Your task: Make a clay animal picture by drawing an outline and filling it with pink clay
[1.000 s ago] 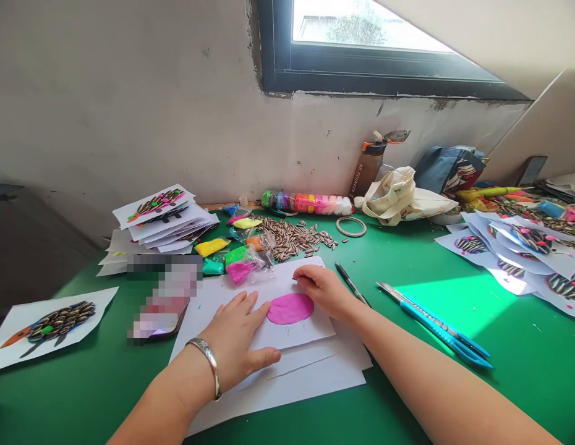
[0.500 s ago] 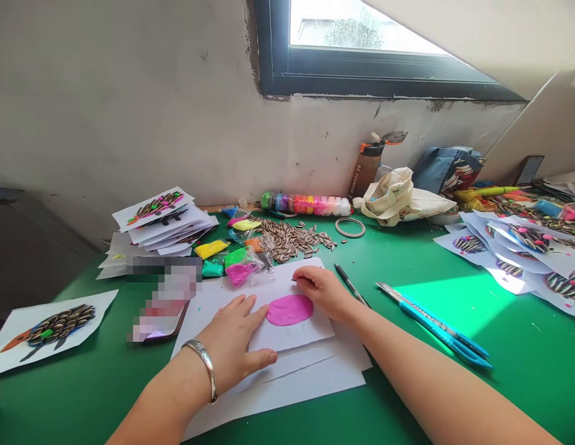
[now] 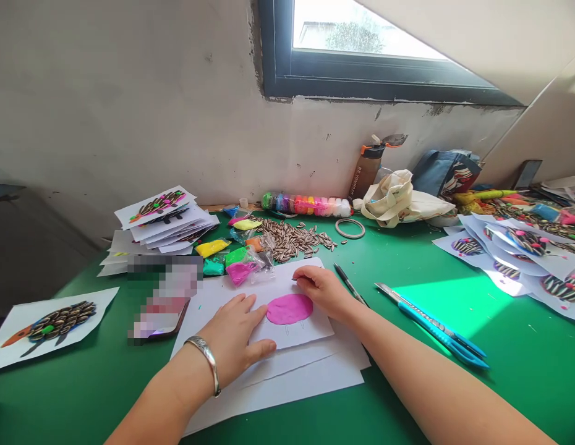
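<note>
A flat pink clay oval [image 3: 290,308] lies on a small sheet of white paper [image 3: 310,337], with thin drawn lines below it. My left hand [image 3: 238,334] rests open on the paper, fingers spread, its index fingertip at the oval's left edge. At the oval's upper right, my right hand [image 3: 322,290] is closed in a pinch. A tiny dark tip shows at its fingertips; what it belongs to is hidden. Larger white sheets [image 3: 310,395] lie beneath. Beyond the hands are a pile of sunflower seeds [image 3: 292,240] and a bag of pink clay [image 3: 241,272].
A pen [image 3: 347,281] and a blue utility knife [image 3: 431,324] lie to the right. Left are a phone [image 3: 164,315], a seed-covered bird picture [image 3: 60,327] and stacked pictures [image 3: 167,222]. A tape ring [image 3: 350,228], bottle [image 3: 367,170] and cloth bag [image 3: 394,198] stand behind.
The view has shifted very slightly. Both hands keep the same places on the paper, and nothing else has visibly moved.
</note>
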Motion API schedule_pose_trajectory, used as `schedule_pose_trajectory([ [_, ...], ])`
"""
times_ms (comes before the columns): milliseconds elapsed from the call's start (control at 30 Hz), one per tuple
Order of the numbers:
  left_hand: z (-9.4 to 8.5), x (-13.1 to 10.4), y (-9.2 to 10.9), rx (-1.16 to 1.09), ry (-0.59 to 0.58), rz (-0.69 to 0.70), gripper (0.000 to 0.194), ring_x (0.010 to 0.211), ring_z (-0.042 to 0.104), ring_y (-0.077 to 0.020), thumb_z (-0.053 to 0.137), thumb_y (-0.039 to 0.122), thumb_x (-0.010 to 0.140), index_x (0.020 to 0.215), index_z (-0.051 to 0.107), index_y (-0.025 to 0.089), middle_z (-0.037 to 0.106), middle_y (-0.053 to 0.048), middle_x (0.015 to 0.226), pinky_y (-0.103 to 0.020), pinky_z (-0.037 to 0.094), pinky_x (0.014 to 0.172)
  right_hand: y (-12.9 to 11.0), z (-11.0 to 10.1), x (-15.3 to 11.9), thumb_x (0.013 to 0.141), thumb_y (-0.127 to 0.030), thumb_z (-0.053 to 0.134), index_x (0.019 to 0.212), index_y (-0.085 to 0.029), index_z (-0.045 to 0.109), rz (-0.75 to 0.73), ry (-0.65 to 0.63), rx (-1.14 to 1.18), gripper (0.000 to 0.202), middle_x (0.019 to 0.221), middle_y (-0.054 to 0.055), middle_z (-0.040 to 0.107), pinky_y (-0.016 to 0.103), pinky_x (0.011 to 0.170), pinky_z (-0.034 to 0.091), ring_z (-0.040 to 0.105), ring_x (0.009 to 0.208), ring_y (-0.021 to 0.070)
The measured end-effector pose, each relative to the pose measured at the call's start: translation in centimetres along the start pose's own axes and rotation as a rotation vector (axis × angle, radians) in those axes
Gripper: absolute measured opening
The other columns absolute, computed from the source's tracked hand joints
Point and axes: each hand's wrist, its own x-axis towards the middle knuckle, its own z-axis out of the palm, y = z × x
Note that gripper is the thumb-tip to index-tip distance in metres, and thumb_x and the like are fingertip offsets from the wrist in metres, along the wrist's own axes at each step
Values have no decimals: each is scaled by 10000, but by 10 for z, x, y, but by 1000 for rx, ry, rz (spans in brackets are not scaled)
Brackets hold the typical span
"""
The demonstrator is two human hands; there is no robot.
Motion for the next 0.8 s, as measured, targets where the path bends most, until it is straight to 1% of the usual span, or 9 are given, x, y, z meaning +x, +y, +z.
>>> schedule_pose_trajectory([
  [133, 1, 0, 2, -14, 62, 35, 602, 1284, 399, -338, 510, 529, 839, 1338, 481, 193, 477, -160, 1370, -492, 351, 1046, 3, 2, -1, 811, -104, 485, 884, -212, 649, -1, 10, 17, 209, 873, 11, 679, 276, 739, 444, 592, 819, 161],
  [233, 2, 0, 5, -6, 70, 77, 520, 1276, 397, -360, 533, 510, 836, 1278, 538, 237, 505, -132, 1344, -537, 378, 1008, 6, 4, 1, 804, -105, 492, 881, -213, 650, -3, 17, 25, 206, 858, 4, 679, 273, 736, 447, 596, 806, 156],
  [333, 3, 1, 9, 15, 79, 106, 443, 1222, 449, -372, 557, 472, 831, 1196, 596, 224, 561, -137, 1265, -546, 424, 955, 4, -1, 3, 809, -107, 481, 863, -207, 645, -3, 32, 25, 200, 847, 9, 673, 270, 725, 453, 598, 794, 154],
  [433, 3, 2, 12, 11, 183, 146, 403, 1189, 488, -338, 554, 417, 845, 1186, 593, 206, 575, -137, 1242, -502, 433, 964, -7, -15, -3, 824, -116, 484, 834, -207, 639, -26, 49, -2, 180, 855, 18, 645, 268, 719, 446, 581, 806, 154],
  [533, 8, 3, 16, -4, 302, 208, 453, 1271, 412, -325, 557, 387, 854, 1276, 520, 228, 505, -122, 1349, -508, 369, 1029, -20, -28, -22, 865, -138, 478, 856, -225, 635, -99, -5, -86, 180, 874, 20, 610, 264, 699, 430, 554, 799, 147],
  [567, 11, 4, 17, -6, 306, 229, 484, 1306, 367, -327, 561, 396, 852, 1306, 492, 241, 464, -118, 1392, -524, 341, 1047, -22, -30, -30, 879, -141, 464, 860, -228, 632, -111, -35, -110, 189, 870, 23, 602, 262, 679, 428, 548, 784, 146],
  [633, 17, 7, 19, -4, 244, 255, 562, 1346, 303, -337, 579, 436, 836, 1351, 441, 261, 400, -119, 1445, -557, 306, 1057, -24, -29, -47, 885, -128, 459, 882, -226, 628, -116, -88, -126, 195, 853, 26, 594, 264, 674, 432, 543, 770, 147],
  [733, 23, 10, 22, 4, 116, 252, 644, 1351, 285, -360, 608, 476, 802, 1379, 406, 273, 373, -132, 1462, -598, 280, 1048, -20, -21, -65, 879, -101, 464, 911, -217, 621, -111, -112, -129, 198, 856, 32, 594, 271, 691, 442, 543, 790, 157],
  [800, 24, 11, 24, 3, 81, 231, 654, 1357, 268, -366, 607, 474, 799, 1387, 395, 280, 362, -135, 1468, -614, 250, 1052, -17, -16, -69, 885, -99, 460, 906, -210, 617, -120, -120, -134, 194, 865, 36, 590, 276, 707, 445, 538, 806, 161],
])
